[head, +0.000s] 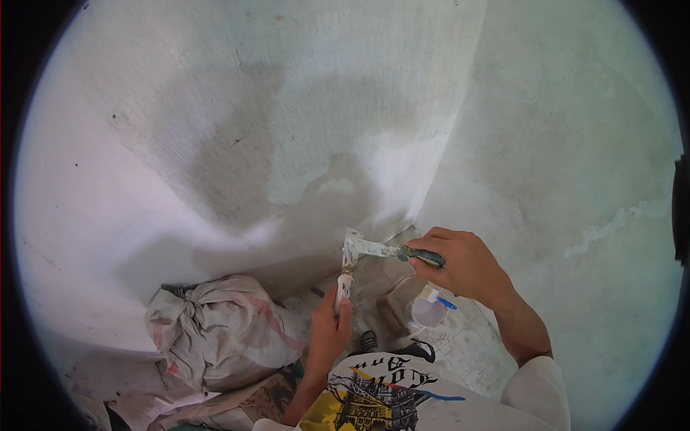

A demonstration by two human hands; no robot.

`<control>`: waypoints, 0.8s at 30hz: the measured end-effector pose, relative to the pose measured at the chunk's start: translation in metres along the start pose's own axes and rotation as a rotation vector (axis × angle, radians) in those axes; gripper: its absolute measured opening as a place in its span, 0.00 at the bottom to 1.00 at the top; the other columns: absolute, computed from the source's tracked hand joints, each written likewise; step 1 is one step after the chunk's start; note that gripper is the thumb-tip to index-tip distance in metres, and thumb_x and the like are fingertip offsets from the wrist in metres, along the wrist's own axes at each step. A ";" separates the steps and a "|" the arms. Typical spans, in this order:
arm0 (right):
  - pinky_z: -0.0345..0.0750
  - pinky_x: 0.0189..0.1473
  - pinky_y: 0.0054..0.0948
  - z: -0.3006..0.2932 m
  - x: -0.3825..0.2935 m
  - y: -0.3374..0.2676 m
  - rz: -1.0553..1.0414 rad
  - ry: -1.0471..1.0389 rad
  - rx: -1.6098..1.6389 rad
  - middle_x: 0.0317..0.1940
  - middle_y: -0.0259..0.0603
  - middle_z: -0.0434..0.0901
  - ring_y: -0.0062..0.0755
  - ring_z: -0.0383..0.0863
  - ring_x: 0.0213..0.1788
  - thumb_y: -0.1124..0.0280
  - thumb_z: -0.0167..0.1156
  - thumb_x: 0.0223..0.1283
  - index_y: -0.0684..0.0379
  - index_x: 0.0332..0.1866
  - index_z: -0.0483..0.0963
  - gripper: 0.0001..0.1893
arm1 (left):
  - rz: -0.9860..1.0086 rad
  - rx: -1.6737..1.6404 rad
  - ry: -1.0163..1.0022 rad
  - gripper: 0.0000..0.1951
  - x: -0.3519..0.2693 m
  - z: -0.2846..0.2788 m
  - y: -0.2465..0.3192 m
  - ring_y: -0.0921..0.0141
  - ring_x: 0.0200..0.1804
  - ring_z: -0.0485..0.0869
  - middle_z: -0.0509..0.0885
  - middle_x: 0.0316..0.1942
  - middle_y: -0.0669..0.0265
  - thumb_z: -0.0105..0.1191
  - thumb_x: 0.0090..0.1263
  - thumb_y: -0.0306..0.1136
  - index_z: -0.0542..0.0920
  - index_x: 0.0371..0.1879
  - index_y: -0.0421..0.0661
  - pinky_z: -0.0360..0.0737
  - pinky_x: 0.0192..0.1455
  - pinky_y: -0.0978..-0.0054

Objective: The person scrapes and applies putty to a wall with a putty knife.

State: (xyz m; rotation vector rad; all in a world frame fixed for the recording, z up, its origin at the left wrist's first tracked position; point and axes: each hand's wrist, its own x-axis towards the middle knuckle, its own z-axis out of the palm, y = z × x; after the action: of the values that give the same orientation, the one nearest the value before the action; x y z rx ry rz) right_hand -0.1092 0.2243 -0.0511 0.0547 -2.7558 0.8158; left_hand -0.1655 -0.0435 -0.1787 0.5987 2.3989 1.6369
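Observation:
My left hand (330,326) is closed around the pale handle of a putty knife (349,258), whose blade points up and is smeared with white filler. In my right hand (463,261) is a second putty knife (380,249) with a dark green handle, held level. Its whitened blade meets the upright blade of the left knife, and the two appear to touch. Where one blade crosses the other, the white coating hides their edges. Both knives are in front of a grey-white plastered wall (323,108), near its corner with the right-hand wall (555,134).
Below my right hand a bucket (429,313) of pale liquid has a blue-handled paintbrush (439,298) across its rim. A tied woven sack (232,328) leans at the left wall, beside a cardboard box (253,401). The tiled floor (469,345) is dusty.

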 end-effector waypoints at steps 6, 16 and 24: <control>0.83 0.40 0.35 -0.006 -0.005 0.002 0.013 -0.022 -0.052 0.38 0.41 0.87 0.41 0.87 0.33 0.63 0.68 0.64 0.57 0.51 0.87 0.15 | 0.002 0.027 -0.029 0.20 -0.007 0.011 0.007 0.79 0.27 0.75 0.79 0.26 0.68 0.47 0.84 0.35 0.75 0.65 0.34 0.73 0.30 0.77; 0.84 0.41 0.36 -0.010 -0.009 -0.005 0.033 -0.072 -0.121 0.40 0.41 0.87 0.41 0.87 0.33 0.62 0.66 0.66 0.57 0.51 0.87 0.14 | -0.027 0.014 -0.038 0.19 -0.012 0.016 0.011 0.79 0.27 0.76 0.79 0.25 0.68 0.47 0.83 0.33 0.76 0.64 0.33 0.74 0.30 0.77; 0.84 0.42 0.38 -0.011 -0.010 -0.008 0.059 -0.078 -0.152 0.40 0.42 0.87 0.42 0.88 0.34 0.62 0.65 0.67 0.58 0.51 0.87 0.14 | 0.017 0.015 -0.028 0.19 -0.012 0.020 0.007 0.78 0.27 0.76 0.79 0.25 0.67 0.48 0.83 0.33 0.76 0.65 0.33 0.75 0.30 0.75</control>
State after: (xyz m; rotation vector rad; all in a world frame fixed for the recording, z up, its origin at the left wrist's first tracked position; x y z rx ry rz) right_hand -0.0960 0.2231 -0.0409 -0.0251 -2.8968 0.6291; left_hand -0.1457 -0.0290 -0.1806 0.6421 2.3944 1.6075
